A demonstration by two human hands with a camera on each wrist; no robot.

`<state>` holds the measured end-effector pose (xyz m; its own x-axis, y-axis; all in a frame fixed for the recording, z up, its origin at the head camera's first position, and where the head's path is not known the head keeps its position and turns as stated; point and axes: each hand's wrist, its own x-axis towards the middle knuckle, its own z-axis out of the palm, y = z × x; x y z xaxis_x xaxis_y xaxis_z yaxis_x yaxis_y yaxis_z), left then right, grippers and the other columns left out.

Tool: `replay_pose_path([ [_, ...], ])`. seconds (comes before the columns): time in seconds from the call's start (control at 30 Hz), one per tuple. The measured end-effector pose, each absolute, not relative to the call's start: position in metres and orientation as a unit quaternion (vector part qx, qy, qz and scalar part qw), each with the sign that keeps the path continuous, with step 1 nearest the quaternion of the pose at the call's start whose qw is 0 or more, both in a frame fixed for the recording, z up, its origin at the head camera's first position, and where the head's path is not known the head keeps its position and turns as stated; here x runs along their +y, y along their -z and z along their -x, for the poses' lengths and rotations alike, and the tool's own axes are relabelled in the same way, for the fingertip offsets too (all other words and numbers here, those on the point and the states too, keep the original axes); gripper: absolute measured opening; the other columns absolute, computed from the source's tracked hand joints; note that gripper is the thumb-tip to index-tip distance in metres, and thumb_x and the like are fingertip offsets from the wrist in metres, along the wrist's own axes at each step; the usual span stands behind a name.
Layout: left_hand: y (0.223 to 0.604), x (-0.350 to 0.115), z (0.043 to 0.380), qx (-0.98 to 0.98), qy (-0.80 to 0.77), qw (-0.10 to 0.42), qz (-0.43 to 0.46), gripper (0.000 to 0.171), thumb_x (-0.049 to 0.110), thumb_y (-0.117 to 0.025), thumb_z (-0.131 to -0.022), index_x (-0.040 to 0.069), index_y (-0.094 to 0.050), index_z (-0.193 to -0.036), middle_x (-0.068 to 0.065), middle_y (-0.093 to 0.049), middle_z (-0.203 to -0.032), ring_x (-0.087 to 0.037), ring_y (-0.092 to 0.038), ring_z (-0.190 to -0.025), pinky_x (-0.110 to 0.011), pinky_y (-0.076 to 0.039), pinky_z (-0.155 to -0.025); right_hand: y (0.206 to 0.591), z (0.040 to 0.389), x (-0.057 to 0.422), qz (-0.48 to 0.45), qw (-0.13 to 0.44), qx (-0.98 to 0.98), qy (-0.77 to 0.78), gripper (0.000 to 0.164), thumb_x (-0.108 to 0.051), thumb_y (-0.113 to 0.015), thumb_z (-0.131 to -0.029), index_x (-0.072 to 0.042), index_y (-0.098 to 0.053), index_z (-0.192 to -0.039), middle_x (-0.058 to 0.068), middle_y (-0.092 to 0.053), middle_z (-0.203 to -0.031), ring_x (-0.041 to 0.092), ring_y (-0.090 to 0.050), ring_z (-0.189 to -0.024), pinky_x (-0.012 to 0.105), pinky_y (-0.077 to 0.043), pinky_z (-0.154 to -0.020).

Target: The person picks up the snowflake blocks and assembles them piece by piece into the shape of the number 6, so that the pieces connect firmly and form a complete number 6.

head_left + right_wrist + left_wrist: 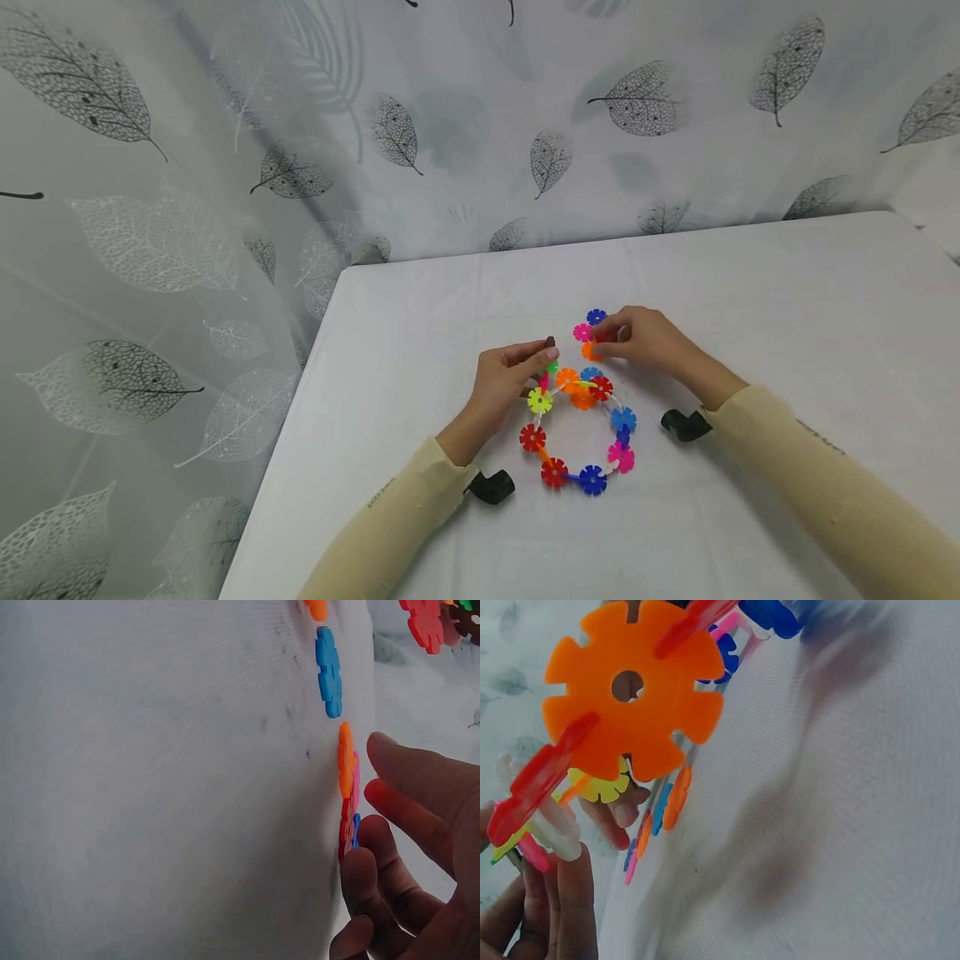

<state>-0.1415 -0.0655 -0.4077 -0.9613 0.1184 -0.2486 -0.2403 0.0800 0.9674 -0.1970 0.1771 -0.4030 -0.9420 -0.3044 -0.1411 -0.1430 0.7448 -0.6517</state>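
A ring-shaped chain of slotted plastic flower discs point(554, 472) in several colours is raised above the table. At its upper left, my left hand point(498, 379) pinches it near a green disc point(552, 367) and a brown disc point(551, 341). Close to the left wrist camera hangs an orange disc point(671, 697) of the chain, joined to red discs. Fingers bent, my right hand point(637, 337) is over loose discs lying on the table. Its fingertips are beside a red disc point(346, 832) and an orange disc point(345, 759); nothing shows between thumb and fingers.
Other loose discs near the right hand include a pink disc point(582, 332), a dark blue disc point(596, 317) and a light blue disc point(328, 673). The white table point(420, 308) meets a leaf-patterned curtain point(465, 125) at the back and left.
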Motion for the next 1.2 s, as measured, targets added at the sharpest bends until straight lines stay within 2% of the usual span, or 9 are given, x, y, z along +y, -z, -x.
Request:
replay_pose_path([
  [0.17,0.407,-0.066,0.14,0.723,-0.678,0.131,0.043,0.037,0.04,-0.079,-0.089,0.02,-0.077,-0.119,0.003,-0.076,-0.104,-0.018,-0.068,-0.093,-0.027,-0.056,-0.066,0.407,0.195,0.177,0.134,0.119,0.929,0.323,0.035,-0.026,-0.084,-0.085,-0.008,-0.076,-0.114,0.006,-0.066,-0.102,0.025,-0.057,-0.092,0.031,-0.053,-0.072],
  [0.3,0.408,-0.067,0.14,0.72,-0.681,0.125,0.046,0.037,0.039,-0.079,-0.089,0.019,-0.076,-0.121,0.002,-0.076,-0.104,-0.018,-0.068,-0.09,-0.025,-0.055,-0.064,0.407,0.195,0.177,0.137,0.118,0.932,0.316,0.033,-0.024,-0.084,-0.085,-0.007,-0.076,-0.111,0.005,-0.067,-0.101,0.024,-0.058,-0.091,0.034,-0.054,-0.074],
  [0.5,0.409,-0.066,0.141,0.716,-0.686,0.117,0.057,0.037,0.035,-0.081,-0.088,0.018,-0.077,-0.12,0.001,-0.076,-0.103,-0.017,-0.069,-0.088,-0.023,-0.055,-0.063,0.403,0.196,0.175,0.153,0.153,0.922,0.32,0.028,-0.018,-0.085,-0.083,-0.006,-0.074,-0.106,0.007,-0.066,-0.098,0.026,-0.059,-0.092,0.039,-0.057,-0.081],
  [0.7,0.407,-0.065,0.141,0.72,-0.682,0.113,0.058,0.036,0.034,-0.082,-0.087,0.018,-0.077,-0.119,0.0,-0.076,-0.101,-0.017,-0.068,-0.087,-0.024,-0.055,-0.064,0.398,0.195,0.174,0.168,0.156,0.91,0.344,0.022,-0.015,-0.084,-0.084,-0.007,-0.07,-0.1,0.004,-0.065,-0.091,0.023,-0.059,-0.085,0.034,-0.056,-0.075],
  [1.03,0.405,-0.064,0.14,0.719,-0.685,0.113,0.032,0.036,0.031,-0.081,-0.088,0.019,-0.077,-0.121,0.001,-0.075,-0.108,-0.018,-0.068,-0.088,-0.026,-0.056,-0.067,0.396,0.194,0.17,0.156,0.123,0.882,0.427,0.026,-0.023,-0.072,-0.096,-0.008,-0.072,-0.118,0.004,-0.07,-0.095,0.023,-0.065,-0.087,0.034,-0.057,-0.077],
  [1.2,0.402,-0.064,0.14,0.719,-0.685,0.113,0.023,0.035,0.031,-0.081,-0.089,0.019,-0.077,-0.121,0.002,-0.075,-0.108,-0.019,-0.069,-0.087,-0.027,-0.057,-0.068,0.39,0.193,0.166,0.146,0.114,0.838,0.513,0.029,-0.026,-0.069,-0.099,-0.007,-0.069,-0.121,0.009,-0.074,-0.096,0.025,-0.072,-0.086,0.041,-0.058,-0.082],
])
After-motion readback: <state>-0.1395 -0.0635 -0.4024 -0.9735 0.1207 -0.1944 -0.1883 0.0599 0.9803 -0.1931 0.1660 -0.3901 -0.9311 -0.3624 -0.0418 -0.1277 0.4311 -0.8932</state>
